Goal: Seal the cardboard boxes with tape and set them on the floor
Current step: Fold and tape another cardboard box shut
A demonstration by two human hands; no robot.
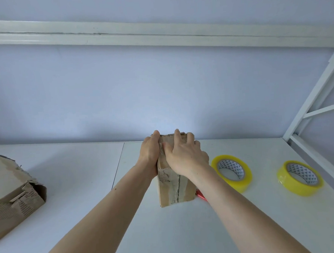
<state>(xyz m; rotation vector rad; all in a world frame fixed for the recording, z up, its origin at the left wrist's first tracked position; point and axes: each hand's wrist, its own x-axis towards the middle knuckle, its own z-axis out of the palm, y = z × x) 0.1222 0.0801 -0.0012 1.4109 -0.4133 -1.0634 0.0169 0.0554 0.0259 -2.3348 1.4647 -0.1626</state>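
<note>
Apparently no tape had been applied: the upright box (172, 186) was gripped by both hands (left hand (150, 152), right hand (185, 154)), rolls (231, 172) untouched.

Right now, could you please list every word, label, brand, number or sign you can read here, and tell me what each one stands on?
There is no readable text in this view.
Near tape roll: its core carries a pattern of small dark triangles, no letters.
Far tape roll: the same triangle pattern, no letters.
Upright box held by both hands: bare torn cardboard, no print.
Box at the left: bare torn cardboard, no print.
</note>
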